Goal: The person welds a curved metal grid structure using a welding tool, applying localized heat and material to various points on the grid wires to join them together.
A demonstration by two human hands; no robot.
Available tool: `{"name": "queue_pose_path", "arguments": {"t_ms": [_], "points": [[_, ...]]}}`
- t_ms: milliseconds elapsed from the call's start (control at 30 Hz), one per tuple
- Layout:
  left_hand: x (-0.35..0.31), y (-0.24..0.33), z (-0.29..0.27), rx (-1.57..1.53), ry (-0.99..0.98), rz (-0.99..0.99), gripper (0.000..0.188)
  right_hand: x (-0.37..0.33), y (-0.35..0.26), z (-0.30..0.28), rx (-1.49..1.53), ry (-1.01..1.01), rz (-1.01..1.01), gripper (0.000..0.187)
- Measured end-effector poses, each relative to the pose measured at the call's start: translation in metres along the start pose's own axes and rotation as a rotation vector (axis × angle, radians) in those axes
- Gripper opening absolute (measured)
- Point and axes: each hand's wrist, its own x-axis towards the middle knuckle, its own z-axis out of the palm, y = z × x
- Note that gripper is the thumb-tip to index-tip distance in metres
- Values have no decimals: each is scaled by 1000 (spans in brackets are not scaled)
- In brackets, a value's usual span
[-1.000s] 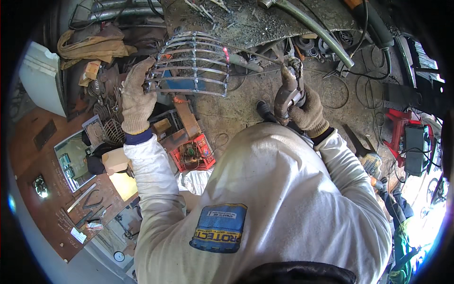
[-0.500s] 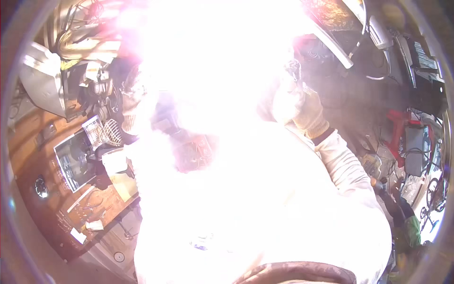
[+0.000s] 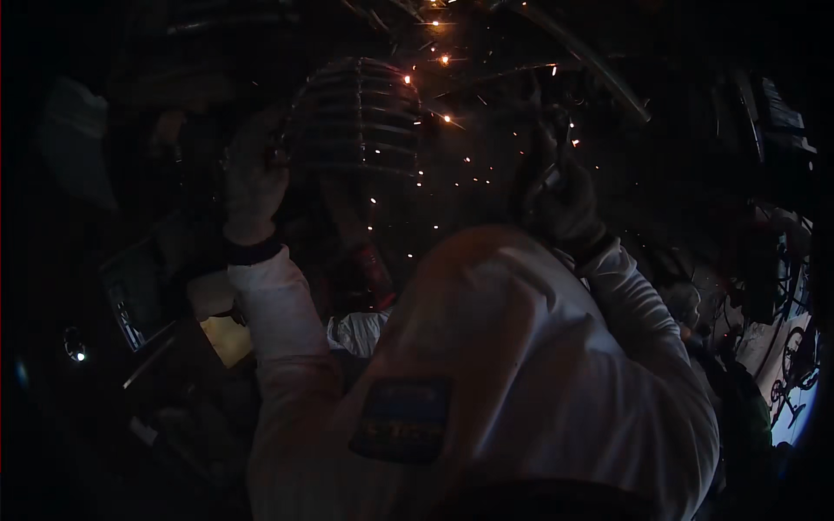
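Note:
Darkness covers most of the picture. A rounded cage of metal bars (image 3: pixel 360 117) stands in front of me, left of the middle. At its left edge, my gloved left hand (image 3: pixel 254 191) is closed on the rim, its fingertips dim. On the right, my gloved right hand (image 3: pixel 569 204) is wrapped round a welding electrode holder (image 3: pixel 549 139), whose jaws point up and away from me. The tip of the holder is hard to make out in the dark. Several orange sparks (image 3: pixel 446 118) fly between the cage and the holder.
A long metal tube (image 3: pixel 591 61) slants across the far right. On the left lie a yellowish sheet (image 3: pixel 228 339) and a dark flat panel (image 3: pixel 135 300). A reddish object (image 3: pixel 373 276) sits below the cage. A bicycle (image 3: pixel 792 373) shows at the far right edge.
The dazzling white glare over the middle has gone and the picture is dark. Scattered sparks and the cage now show. Both arms are in nearly the same place.

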Motion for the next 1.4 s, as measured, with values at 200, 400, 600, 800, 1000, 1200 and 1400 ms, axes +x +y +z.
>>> {"name": "queue_pose_path", "arguments": {"t_ms": [200,400,600,800,1000,1200,1400], "points": [[1,8,-2,7,-6,-3,43,-6,-19,2,-346,49,30,44],[2,13,-6,25,-13,63,56,-5,-14,-1,-414,35,65,49],[1,10,-8,71,-14,95,57,-1,-23,2,-459,-9,83,49],[0,7,-7,66,-11,100,58,0,-21,4,-486,5,30,46],[-2,8,-9,48,3,114,56,2,-10,7,-332,-13,152,40],[-4,5,-9,31,14,121,54,11,-46,23,104,-201,48,28],[-6,-2,-6,-65,27,108,52,-6,-2,7,-24,102,7,44]]}}
